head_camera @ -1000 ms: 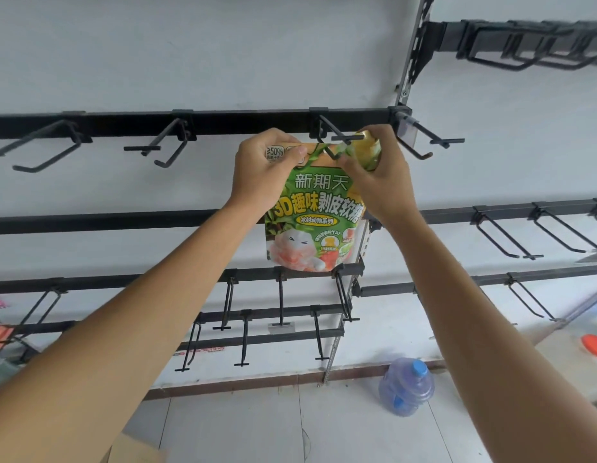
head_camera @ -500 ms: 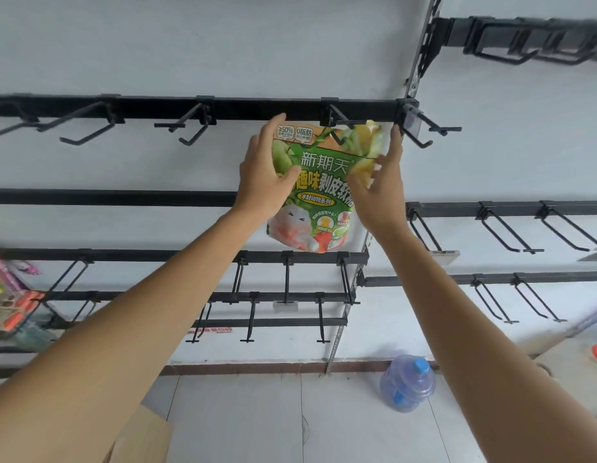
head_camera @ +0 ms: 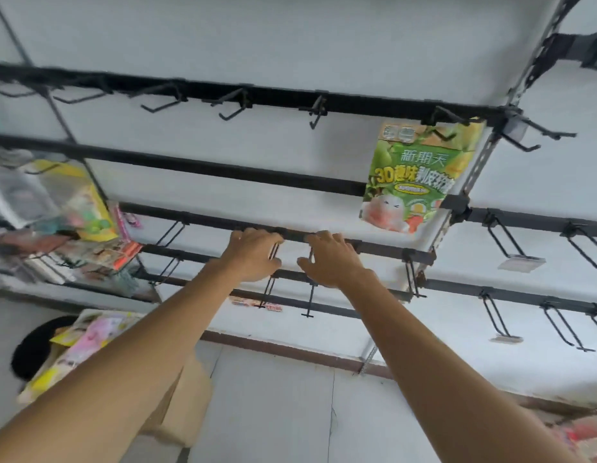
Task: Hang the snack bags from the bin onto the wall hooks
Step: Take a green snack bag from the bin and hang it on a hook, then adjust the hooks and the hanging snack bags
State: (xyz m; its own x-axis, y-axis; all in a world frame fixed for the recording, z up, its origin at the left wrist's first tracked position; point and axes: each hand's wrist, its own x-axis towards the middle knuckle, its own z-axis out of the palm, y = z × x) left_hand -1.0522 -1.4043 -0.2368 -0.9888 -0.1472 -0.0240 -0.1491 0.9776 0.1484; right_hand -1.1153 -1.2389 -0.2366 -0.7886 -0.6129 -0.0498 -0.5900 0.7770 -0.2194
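Two empty hands, left hand (head_camera: 253, 255) and right hand (head_camera: 333, 259), are hovering below and left of the green snack bag (head_camera: 414, 175). Fingers are lying loose and uncurled, gripping nothing. I cannot tell whether they are touching the lower rail (head_camera: 203, 222).

The bag is hanging free by its top hole on a hook (head_camera: 440, 120) of the top rail (head_camera: 357, 103), so no support is needed.

Far below-left of the bag, the cardboard bin (head_camera: 176, 396) is holding more bags (head_camera: 90, 339). Judgement: a reach there is likely coming next.
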